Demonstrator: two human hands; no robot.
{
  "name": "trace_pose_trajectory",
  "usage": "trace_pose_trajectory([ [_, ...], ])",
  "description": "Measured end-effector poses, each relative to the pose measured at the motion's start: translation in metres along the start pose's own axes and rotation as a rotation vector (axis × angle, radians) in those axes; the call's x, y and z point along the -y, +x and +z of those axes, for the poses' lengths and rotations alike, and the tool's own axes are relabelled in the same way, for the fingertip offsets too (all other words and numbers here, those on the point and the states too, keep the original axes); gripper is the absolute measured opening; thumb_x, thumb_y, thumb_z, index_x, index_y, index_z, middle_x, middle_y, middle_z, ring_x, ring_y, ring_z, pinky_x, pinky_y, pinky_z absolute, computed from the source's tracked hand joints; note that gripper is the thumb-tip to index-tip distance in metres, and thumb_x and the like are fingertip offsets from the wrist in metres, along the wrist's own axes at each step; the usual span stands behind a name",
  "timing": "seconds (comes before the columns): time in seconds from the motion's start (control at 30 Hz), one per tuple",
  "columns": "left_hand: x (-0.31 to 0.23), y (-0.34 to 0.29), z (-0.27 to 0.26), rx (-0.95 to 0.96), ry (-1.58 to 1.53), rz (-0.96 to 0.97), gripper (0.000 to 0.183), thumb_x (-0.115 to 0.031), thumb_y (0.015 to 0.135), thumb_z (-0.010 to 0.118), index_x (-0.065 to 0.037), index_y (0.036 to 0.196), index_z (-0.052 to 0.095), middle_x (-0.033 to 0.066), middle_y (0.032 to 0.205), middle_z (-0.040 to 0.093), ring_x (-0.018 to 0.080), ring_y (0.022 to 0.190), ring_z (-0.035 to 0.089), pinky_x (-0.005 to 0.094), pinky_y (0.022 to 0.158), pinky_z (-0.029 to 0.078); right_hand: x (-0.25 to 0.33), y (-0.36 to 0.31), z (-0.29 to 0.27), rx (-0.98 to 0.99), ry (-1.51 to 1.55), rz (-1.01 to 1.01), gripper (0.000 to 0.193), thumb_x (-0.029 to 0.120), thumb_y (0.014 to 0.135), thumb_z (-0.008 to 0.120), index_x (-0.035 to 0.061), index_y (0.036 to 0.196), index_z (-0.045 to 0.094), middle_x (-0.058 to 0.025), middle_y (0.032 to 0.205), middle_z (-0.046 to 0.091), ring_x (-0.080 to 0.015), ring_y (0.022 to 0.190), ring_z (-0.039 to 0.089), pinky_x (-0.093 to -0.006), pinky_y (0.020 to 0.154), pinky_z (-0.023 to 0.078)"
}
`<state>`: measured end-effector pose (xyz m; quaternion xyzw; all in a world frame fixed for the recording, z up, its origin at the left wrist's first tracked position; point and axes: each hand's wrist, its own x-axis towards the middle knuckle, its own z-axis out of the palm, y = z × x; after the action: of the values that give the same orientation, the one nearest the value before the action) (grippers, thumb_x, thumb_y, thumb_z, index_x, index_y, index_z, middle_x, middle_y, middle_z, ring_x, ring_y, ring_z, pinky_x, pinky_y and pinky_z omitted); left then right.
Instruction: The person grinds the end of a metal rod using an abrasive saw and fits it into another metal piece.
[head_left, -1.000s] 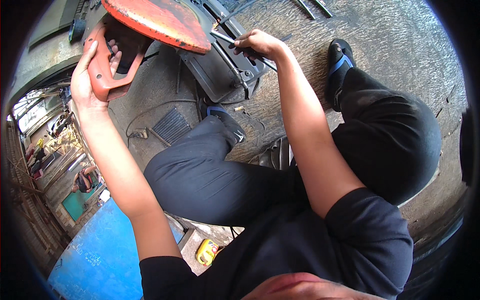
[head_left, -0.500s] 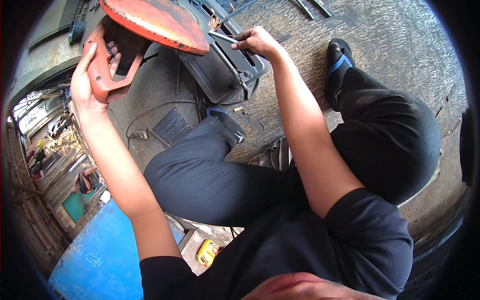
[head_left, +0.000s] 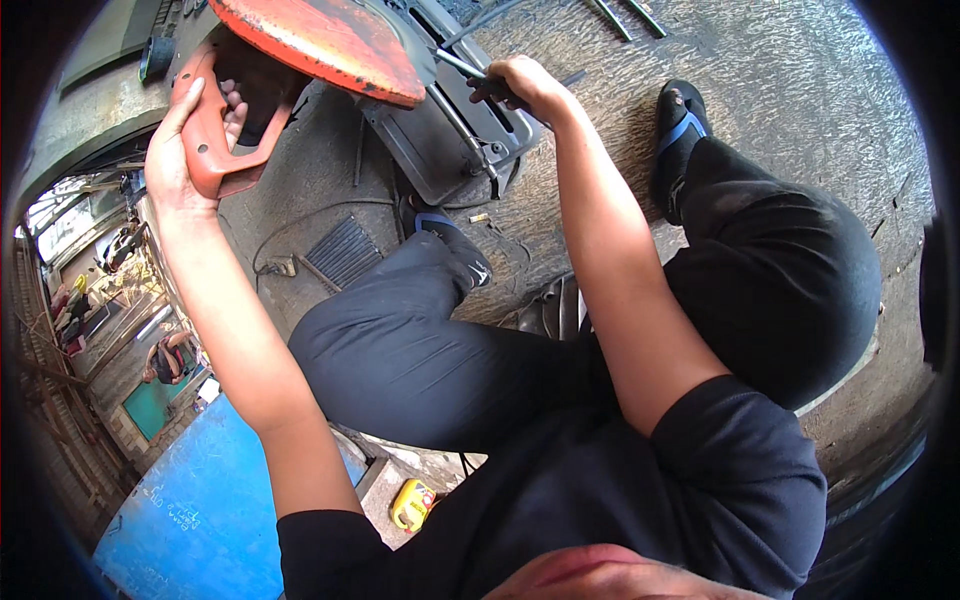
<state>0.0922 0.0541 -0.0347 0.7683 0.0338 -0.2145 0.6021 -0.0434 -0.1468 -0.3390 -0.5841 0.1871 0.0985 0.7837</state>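
Note:
My left hand (head_left: 185,150) is wrapped round the orange D-shaped handle (head_left: 208,150) of a chop saw, its fingertips showing inside the grip. The saw's worn orange blade guard (head_left: 330,45) spans the top of the view and hides most of the blade. Beneath it is the dark metal saw base (head_left: 425,150), with a clamp screw rod (head_left: 455,125) along it. My right hand (head_left: 525,85), to the right of the guard, is closed on a thin metal rod (head_left: 460,65). The rod's far end points toward the saw; whether it touches the blade cannot be seen.
Cut rods (head_left: 343,252) lie side by side on the floor beside a cable (head_left: 320,212). More rods (head_left: 612,18) lie at the top right. My sandalled feet flank the saw base. A blue panel (head_left: 200,510), a yellow container (head_left: 412,505) and another person (head_left: 170,358) are at the left.
The sparks at the rod's end have gone. My right hand has shifted slightly to the right with the rod, its grip turned a little. My left hand stays on the handle.

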Motion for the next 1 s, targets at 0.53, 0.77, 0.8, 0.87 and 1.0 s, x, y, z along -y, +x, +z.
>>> trace_pose_trajectory([
  [0.53, 0.001, -0.003, 0.005, 0.014, -0.003, 0.021, 0.042, -0.016, 0.088, 0.053, 0.002, 0.124, 0.043, 0.0164, 0.106, 0.055, 0.0222, 0.094, 0.055, 0.0360, 0.085, 0.048, 0.003, 0.001, 0.007, 0.020, -0.268, -0.083, 0.029, 0.015, 0.075, 0.064, 0.0076, 0.102, 0.067, -0.0059, 0.077, 0.067, -0.0116, 0.065, 0.061, -0.0283, 0.063, 0.049],
  [0.77, 0.000, -0.002, 0.006, 0.014, -0.014, 0.006, 0.043, -0.016, 0.087, 0.053, 0.001, 0.126, 0.042, 0.0165, 0.106, 0.055, 0.0227, 0.095, 0.055, 0.0359, 0.086, 0.048, -0.008, 0.009, 0.001, -0.038, -0.348, -0.126, 0.036, 0.016, 0.071, 0.070, 0.0108, 0.107, 0.065, -0.0120, 0.085, 0.068, -0.0188, 0.077, 0.065, -0.0310, 0.073, 0.050],
  [0.8, 0.000, -0.001, 0.005, 0.020, -0.008, 0.005, 0.043, -0.016, 0.087, 0.053, 0.001, 0.126, 0.042, 0.0165, 0.107, 0.055, 0.0228, 0.095, 0.055, 0.0359, 0.086, 0.048, -0.010, 0.011, 0.002, -0.039, -0.347, -0.126, 0.036, 0.016, 0.071, 0.070, 0.0108, 0.107, 0.065, -0.0120, 0.085, 0.068, -0.0188, 0.077, 0.065, -0.0310, 0.073, 0.050],
  [0.87, 0.000, 0.000, 0.003, 0.029, -0.010, 0.004, 0.043, -0.016, 0.088, 0.053, 0.001, 0.126, 0.042, 0.0166, 0.107, 0.055, 0.0228, 0.095, 0.055, 0.0358, 0.086, 0.048, -0.012, 0.012, 0.002, -0.080, -0.411, -0.176, 0.038, 0.018, 0.070, 0.071, 0.0117, 0.107, 0.066, -0.0159, 0.088, 0.067, -0.0230, 0.083, 0.064, -0.0332, 0.077, 0.049],
  [1.0, -0.001, -0.002, 0.004, 0.044, -0.018, 0.010, 0.043, -0.015, 0.087, 0.054, 0.001, 0.126, 0.043, 0.0168, 0.107, 0.055, 0.0228, 0.093, 0.056, 0.0356, 0.085, 0.049, -0.011, 0.011, 0.004, -0.086, -0.455, -0.191, 0.039, 0.018, 0.068, 0.070, 0.0128, 0.106, 0.066, -0.0174, 0.089, 0.066, -0.0253, 0.088, 0.064, -0.0347, 0.079, 0.049],
])
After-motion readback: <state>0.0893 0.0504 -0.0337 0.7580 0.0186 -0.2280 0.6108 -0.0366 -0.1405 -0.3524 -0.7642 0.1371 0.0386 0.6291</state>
